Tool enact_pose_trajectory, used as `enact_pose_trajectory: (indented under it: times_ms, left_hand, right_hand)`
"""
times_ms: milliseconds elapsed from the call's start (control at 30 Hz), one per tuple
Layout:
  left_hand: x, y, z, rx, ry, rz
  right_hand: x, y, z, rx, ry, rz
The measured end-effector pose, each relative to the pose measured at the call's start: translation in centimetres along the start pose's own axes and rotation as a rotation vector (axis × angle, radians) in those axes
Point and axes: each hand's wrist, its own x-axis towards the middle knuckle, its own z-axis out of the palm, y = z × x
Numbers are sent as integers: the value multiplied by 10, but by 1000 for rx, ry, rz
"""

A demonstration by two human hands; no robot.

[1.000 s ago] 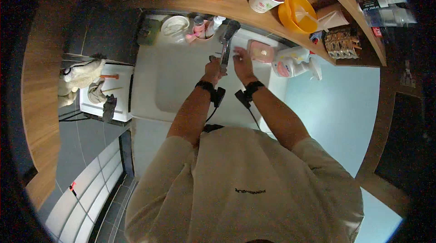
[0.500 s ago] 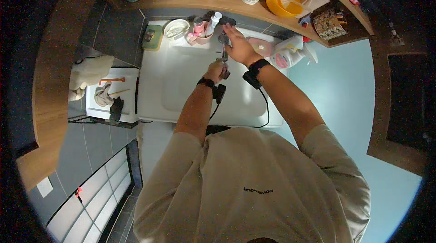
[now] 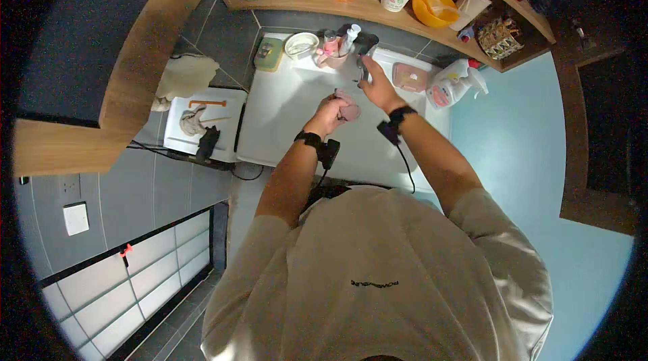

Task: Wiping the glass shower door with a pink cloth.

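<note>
Over the white sink (image 3: pixel 280 128), my left hand (image 3: pixel 325 116) is closed around a small mauve-pink object (image 3: pixel 347 107). It looks soft and rounded, but its kind is unclear. My right hand (image 3: pixel 380 87) is beside the metal faucet (image 3: pixel 361 72) at the sink's back edge. Its fingers are stretched out and the thumb stands apart, with the fingertips close to or touching the faucet top. Both wrists wear black straps with small black boxes and cables.
Along the sink's back rim stand a green soap box (image 3: pixel 268 55), a white round dish (image 3: pixel 301 45), a pink cup of bottles (image 3: pixel 332 59), a pink box (image 3: pixel 410 77) and a spray bottle (image 3: pixel 453 85). A wooden shelf (image 3: pixel 304 2) overhangs behind. Left is a white surface (image 3: pixel 233 104) with cloths.
My left hand has moved away from the faucet toward me, and the mauve-pink object now shows more fully. My right hand stays by the faucet. The view has shifted.
</note>
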Motion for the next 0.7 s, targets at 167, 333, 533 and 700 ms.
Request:
enact_pose_trajectory:
  times_ms: [167,333,533,700]
  left_hand:
    - [-38,24,10,215,93,151]
    - [-72,52,20,613,120,237]
    - [-88,69,1,1116,130,695]
    - [-71,70,-19,1409,366,658]
  right_hand:
    - [-65,-16,36,649,-137,195]
    - [-77,-21,38,548,-28,110]
    - [-86,-71,-5,297,65,59]
    - [-90,-71,-15,-1,205,-71]
